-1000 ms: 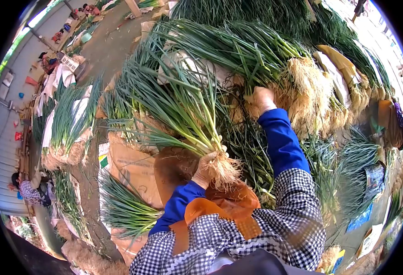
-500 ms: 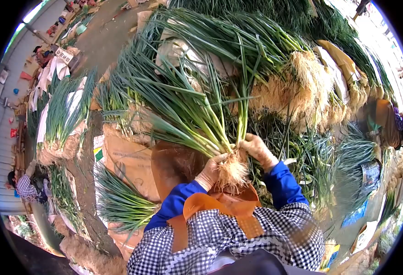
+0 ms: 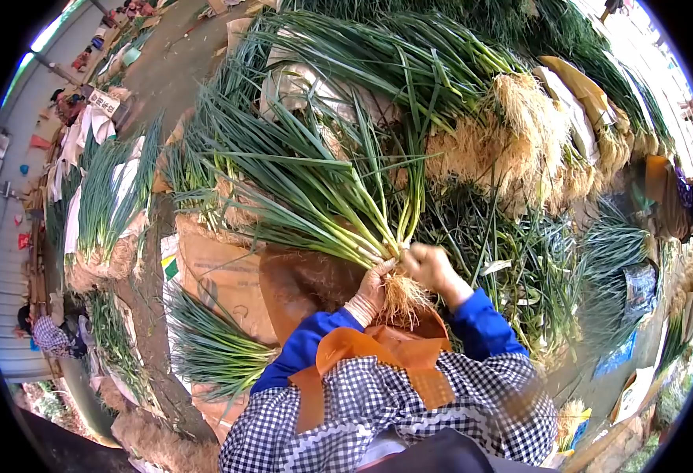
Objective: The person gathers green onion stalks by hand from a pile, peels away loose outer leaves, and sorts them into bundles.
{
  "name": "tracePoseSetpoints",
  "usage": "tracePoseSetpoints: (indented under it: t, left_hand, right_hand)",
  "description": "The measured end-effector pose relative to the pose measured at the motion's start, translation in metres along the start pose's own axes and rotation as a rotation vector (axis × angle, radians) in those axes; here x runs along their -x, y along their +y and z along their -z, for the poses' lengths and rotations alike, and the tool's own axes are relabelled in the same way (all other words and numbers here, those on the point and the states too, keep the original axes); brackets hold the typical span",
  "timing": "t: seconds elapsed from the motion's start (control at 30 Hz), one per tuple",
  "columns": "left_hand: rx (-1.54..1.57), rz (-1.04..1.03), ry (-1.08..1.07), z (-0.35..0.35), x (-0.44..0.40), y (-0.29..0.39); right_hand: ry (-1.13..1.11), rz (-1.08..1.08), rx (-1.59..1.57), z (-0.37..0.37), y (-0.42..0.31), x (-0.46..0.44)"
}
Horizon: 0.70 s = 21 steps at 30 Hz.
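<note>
A bunch of green onions (image 3: 346, 205) fans out up and to the left from my lap, its pale roots hanging between my hands. Around the base of the stalks, just above the roots, my left hand (image 3: 372, 290) is closed. My right hand (image 3: 432, 270) is curled against the right side of the same base, its fingertips slightly blurred; what it pinches there is hidden. Beyond it lies a large pile of green onions (image 3: 433, 67) with matted tan roots (image 3: 512, 142). A smaller bundle (image 3: 220, 343) rests at my left.
Loose green leaves (image 3: 512, 268) cover the ground at my right. Brown sacking (image 3: 232, 276) lies left of my lap. More onion bundles (image 3: 114, 201) stand farther left, near a co-worker in checked clothing (image 3: 51, 335). A blue plastic bag (image 3: 640, 292) is at the right.
My right hand has come from the far pile's roots down to the bunch, bringing a few stalks that now stand at its right side. My left hand keeps its hold.
</note>
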<state>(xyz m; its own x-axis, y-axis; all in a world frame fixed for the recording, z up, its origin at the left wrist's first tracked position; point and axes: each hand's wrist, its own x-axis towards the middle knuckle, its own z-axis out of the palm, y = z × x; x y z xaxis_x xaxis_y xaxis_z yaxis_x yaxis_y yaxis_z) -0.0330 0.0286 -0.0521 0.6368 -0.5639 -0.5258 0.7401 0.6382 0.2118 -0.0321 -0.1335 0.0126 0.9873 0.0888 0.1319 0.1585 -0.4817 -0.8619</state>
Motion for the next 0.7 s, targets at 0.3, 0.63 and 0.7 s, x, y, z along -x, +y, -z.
tracePoseSetpoints:
  t: [0.3, 0.63, 0.7]
  left_hand:
    - [0.173, 0.042, -0.159, -0.007, 0.005, 0.004]
    - [0.303, 0.050, -0.201, -0.011, 0.011, 0.004]
    - [0.243, 0.061, -0.231, -0.005, 0.006, 0.004]
  right_hand:
    - [0.250, -0.407, -0.937, -0.004, 0.057, -0.076]
    - [-0.772, -0.428, 0.643, -0.005, 0.096, 0.053]
    - [-0.581, -0.541, 0.702, 0.028, 0.057, 0.044]
